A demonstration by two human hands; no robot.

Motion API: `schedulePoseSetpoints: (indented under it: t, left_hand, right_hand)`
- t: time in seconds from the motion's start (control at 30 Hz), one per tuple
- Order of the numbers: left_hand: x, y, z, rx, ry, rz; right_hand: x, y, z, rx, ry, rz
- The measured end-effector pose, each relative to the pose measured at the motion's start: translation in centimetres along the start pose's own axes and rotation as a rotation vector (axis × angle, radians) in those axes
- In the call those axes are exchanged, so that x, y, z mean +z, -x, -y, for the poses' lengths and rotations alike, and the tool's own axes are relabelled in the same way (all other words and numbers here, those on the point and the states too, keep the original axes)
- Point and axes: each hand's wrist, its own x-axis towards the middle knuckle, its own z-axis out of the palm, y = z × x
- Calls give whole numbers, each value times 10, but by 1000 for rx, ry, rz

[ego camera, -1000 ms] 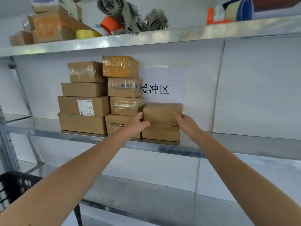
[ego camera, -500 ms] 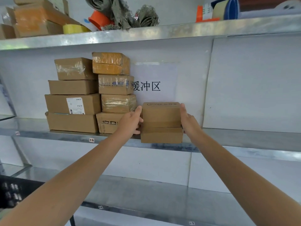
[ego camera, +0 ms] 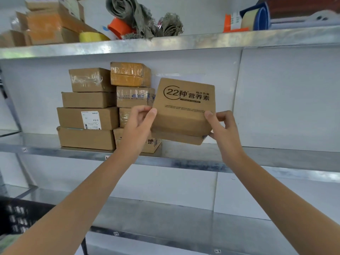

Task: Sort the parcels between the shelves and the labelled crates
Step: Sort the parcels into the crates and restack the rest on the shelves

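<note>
I hold a brown cardboard parcel (ego camera: 184, 111) printed with "22" and dark characters just in front of the middle shelf (ego camera: 257, 159), tilted so its printed top faces me. A second, flatter brown parcel (ego camera: 176, 138) is pressed under it. My left hand (ego camera: 139, 124) grips the left side of the pair, thumb on the printed face. My right hand (ego camera: 221, 126) grips the right side the same way. Whether the lower parcel still touches the shelf is unclear.
Two stacks of brown parcels (ego camera: 88, 118) stand on the middle shelf just left of my hands. The top shelf (ego camera: 184, 42) carries boxes, tape rolls and rags. A black crate (ego camera: 18, 216) sits at lower left beside the lower shelf (ego camera: 156, 218).
My hands closed on the two stacked parcels at the right of the stacks, then pulled them up and tipped them toward me. The white sign behind is now mostly hidden.
</note>
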Motion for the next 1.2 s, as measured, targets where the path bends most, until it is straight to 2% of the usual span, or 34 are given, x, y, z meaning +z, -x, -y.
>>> schedulePoseSetpoints:
  t: [0.13,0.3,0.47,0.63,0.8,0.93,1.07,1.2]
  left_hand:
    - [-19,7,2,57,-32,-15]
    - [-37,25,8,76,-59,67]
    - [-54,40,16,117,-38,157]
    - [-75,40,17,192,-7,87]
    - [-86,40,19,286,65,153]
    - [-91,46,37,201,117,164]
    - [-86,60,54,83,42,72]
    - [-85,65,58,65,40,-52]
  right_hand:
    - [6,21,0,20,54,137]
    - [12,27,3,-18,77,209]
    - [19,30,-5,-38,-30,317]
    - [31,25,8,-97,-125,316]
    - [38,36,8,2,-42,400]
    - [38,42,-8,210,-299,392]
    - [38,44,-25,217,-230,356]
    - [38,47,-37,166,-231,390]
